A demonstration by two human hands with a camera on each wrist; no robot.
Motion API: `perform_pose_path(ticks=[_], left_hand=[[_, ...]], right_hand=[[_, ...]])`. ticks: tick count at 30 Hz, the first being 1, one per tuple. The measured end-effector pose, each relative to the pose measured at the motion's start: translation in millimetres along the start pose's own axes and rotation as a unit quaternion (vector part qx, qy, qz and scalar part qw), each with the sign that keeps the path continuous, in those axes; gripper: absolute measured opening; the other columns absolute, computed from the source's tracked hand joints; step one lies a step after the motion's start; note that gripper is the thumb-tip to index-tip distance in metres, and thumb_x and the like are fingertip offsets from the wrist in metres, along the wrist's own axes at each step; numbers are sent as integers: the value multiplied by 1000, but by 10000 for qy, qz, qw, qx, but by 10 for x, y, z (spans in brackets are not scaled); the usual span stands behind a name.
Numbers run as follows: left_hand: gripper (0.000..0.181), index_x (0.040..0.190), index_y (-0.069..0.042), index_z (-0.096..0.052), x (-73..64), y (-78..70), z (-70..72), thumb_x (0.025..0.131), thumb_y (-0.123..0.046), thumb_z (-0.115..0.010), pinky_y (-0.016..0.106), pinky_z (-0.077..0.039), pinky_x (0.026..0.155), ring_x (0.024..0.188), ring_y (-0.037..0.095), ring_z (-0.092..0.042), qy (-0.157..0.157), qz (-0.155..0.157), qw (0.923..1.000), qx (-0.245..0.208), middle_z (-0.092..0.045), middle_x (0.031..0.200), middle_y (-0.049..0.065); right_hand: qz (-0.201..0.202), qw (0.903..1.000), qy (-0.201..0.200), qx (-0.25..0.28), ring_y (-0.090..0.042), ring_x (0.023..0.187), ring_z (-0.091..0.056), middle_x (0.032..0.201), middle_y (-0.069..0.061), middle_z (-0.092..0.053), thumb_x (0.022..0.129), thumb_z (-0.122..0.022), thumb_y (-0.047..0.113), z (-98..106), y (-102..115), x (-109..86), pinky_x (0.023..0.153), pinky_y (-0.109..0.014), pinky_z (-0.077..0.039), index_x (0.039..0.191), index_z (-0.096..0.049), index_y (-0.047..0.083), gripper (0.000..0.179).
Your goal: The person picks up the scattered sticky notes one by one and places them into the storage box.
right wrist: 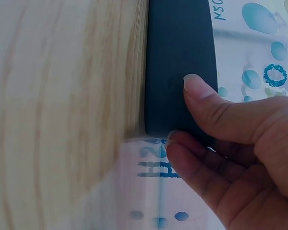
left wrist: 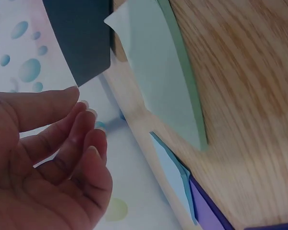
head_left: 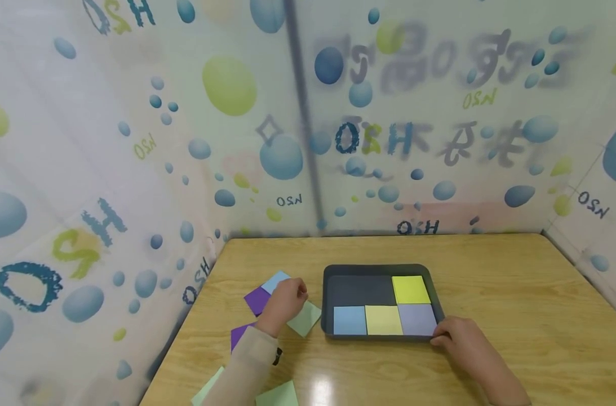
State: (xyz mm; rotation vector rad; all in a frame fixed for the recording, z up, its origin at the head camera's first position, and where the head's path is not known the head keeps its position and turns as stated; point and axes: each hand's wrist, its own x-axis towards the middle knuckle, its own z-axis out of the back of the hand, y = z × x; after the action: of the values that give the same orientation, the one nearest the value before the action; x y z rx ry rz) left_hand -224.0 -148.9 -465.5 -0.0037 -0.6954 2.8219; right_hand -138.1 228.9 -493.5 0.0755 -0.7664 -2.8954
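Note:
A dark grey tray (head_left: pixel 358 270) lies on the wooden table. Inside it are sticky note pads: blue (head_left: pixel 350 320), pale yellow (head_left: pixel 384 320) and lavender (head_left: pixel 417 320) along the near side, bright yellow (head_left: pixel 411 289) at the far right. My right hand (head_left: pixel 462 341) grips the tray's near right corner, thumb on the outer wall (right wrist: pixel 177 62). Left of the tray, my left hand (head_left: pixel 286 304) hovers with loosely bent fingers, and I see nothing between them in the left wrist view. Beneath it lies a light green pad (head_left: pixel 306 320), close to the tray's left side.
Beyond the left hand, a light blue pad (head_left: pixel 275 281) touches a purple pad (head_left: pixel 257 300). Another purple pad (head_left: pixel 240 336) is partly hidden by the left forearm. Light green pads (head_left: pixel 279 395) lie near the front. Patterned sheets (head_left: pixel 267 214) hang around the table (head_left: pixel 510 282).

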Motion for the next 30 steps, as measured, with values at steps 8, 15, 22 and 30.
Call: perform_pose_path(ticks=[8, 15, 22, 30], left_hand=[[20, 108, 0, -67, 76, 188, 14, 94, -13, -71, 40, -55, 81, 97, 27, -63, 37, 509, 9980, 361, -66, 104, 14], [32, 118, 5, -66, 104, 369, 15, 95, -17, -69, 46, -56, 88, 106, 33, -62, -97, 1052, 9941, 240, -62, 114, 18], [35, 120, 5, -66, 155, 557, 36, 94, -18, -71, 53, -50, 97, 114, 42, -56, -187, 1171, 9919, 446, -59, 118, 22], [45, 127, 7, -61, 201, 698, 71, 94, -22, -72, 56, -51, 97, 119, 44, -52, -145, 1544, 9868, 464, -54, 126, 27]], right_hand=[[120, 9998, -123, 24, -13, 79, -63, 81, 3, -69, 84, -79, 8, 4, 1, 3, 75, -42, -57, 78, -75, 15, 11], [0, 10000, -31, 95, -13, 80, -63, 81, 3, -69, 84, -78, 7, -9, -15, 2, 76, -42, -57, 77, -74, 16, 12], [65, 9999, -83, 90, -12, 79, -62, 81, 4, -69, 85, -78, 8, -18, -26, 12, 75, -40, -57, 77, -74, 16, 11], [7, 9999, -40, 127, -13, 79, -62, 81, 3, -69, 84, -78, 7, -14, -16, 17, 77, -41, -57, 77, -74, 15, 11]])
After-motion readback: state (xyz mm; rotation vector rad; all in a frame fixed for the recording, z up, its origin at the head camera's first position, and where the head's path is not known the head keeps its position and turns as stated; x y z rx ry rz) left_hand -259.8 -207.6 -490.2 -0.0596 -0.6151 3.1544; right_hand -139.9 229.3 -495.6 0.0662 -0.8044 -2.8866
